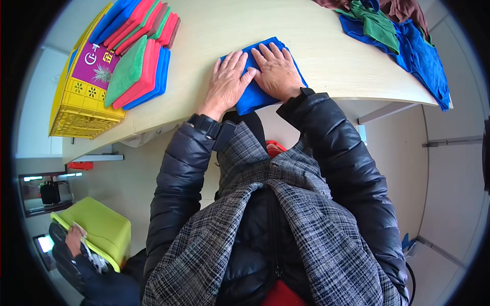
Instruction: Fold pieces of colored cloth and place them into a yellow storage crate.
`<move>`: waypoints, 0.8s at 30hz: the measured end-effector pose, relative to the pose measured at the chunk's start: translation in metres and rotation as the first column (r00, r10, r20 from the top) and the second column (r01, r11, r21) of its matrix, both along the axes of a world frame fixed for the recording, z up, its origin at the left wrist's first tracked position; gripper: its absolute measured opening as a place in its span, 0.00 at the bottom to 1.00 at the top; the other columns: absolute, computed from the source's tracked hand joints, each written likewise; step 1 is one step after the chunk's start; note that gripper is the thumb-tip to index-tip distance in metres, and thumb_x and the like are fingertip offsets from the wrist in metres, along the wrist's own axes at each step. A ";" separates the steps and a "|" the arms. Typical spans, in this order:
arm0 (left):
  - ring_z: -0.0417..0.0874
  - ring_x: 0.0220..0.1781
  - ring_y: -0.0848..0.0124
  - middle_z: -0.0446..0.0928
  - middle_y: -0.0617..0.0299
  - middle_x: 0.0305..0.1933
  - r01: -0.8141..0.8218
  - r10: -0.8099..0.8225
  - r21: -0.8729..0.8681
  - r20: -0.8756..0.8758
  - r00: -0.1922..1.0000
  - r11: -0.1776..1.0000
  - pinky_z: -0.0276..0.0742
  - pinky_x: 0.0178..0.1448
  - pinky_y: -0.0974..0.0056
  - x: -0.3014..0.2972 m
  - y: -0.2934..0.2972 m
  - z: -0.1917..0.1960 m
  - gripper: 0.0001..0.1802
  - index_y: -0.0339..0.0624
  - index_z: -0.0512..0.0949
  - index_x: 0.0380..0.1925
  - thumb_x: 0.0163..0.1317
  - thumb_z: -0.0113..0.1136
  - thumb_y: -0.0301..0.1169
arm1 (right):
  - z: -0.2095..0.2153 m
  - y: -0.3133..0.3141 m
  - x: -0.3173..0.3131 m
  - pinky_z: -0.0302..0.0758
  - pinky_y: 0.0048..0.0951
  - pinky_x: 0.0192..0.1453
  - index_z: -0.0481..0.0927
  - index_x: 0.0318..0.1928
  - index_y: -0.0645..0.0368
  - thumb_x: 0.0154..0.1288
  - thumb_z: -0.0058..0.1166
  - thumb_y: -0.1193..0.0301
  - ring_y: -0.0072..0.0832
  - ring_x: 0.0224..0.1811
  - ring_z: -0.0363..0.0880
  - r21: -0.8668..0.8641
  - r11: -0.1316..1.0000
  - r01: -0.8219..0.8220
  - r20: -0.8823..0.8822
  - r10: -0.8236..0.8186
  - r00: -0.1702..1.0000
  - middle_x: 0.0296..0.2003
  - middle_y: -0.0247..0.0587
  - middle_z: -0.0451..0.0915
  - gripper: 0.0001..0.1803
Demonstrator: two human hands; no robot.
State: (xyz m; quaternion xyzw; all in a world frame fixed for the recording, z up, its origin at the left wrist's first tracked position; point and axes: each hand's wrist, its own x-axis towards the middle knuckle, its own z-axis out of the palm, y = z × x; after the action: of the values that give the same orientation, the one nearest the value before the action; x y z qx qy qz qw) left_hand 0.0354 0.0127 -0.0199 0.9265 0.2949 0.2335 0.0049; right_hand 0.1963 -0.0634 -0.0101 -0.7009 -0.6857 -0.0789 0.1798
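Both hands lie flat with fingers open, left hand (228, 79) and right hand (276, 70) pressing the folded blue cloth (258, 97) at the near surface (316, 46) edge; press evenly outward, keeping edges aligned

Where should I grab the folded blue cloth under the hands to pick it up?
Probably by the corner of the folded blue cloth that sticks out over the pale wooden table edge, coming from the near side. It lies flat, with the left hand and right hand pressing on top, so only that overhang offers fingers room underneath.
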 end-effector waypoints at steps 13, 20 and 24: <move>0.75 0.61 0.54 0.75 0.51 0.58 -0.197 0.199 0.056 -0.044 0.979 0.979 0.69 0.62 0.48 -0.015 -0.009 0.011 0.28 0.42 0.73 0.62 0.72 0.50 0.50 | 0.038 -0.095 -0.009 0.69 0.42 0.67 0.76 0.59 0.65 0.73 0.50 0.62 0.49 0.61 0.74 0.087 0.995 -0.047 -0.319 0.072 0.945 0.59 0.54 0.77 0.22; 0.77 0.52 0.55 0.77 0.51 0.50 -0.423 0.423 0.037 -0.163 0.891 0.905 0.70 0.59 0.48 -0.023 -0.064 0.032 0.24 0.38 0.77 0.53 0.71 0.52 0.48 | 0.036 -0.029 0.044 0.68 0.43 0.68 0.75 0.60 0.66 0.74 0.48 0.59 0.50 0.62 0.74 -0.041 0.988 -0.148 -0.328 0.126 0.936 0.59 0.55 0.77 0.25; 0.77 0.53 0.55 0.77 0.51 0.51 -0.393 0.398 0.069 -0.110 0.911 0.917 0.69 0.61 0.48 -0.027 -0.065 0.038 0.22 0.36 0.77 0.51 0.71 0.53 0.45 | 0.042 -0.020 0.016 0.64 0.45 0.72 0.72 0.63 0.67 0.74 0.47 0.56 0.51 0.67 0.69 0.070 0.996 -0.049 -0.175 0.060 0.983 0.62 0.57 0.74 0.29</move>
State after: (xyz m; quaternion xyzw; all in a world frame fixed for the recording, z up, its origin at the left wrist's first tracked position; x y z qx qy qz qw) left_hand 0.0084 -0.0523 0.0176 0.8600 0.4707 0.1793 -0.0813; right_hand 0.2126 -0.0838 0.0321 -0.6797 -0.6830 -0.0338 0.2652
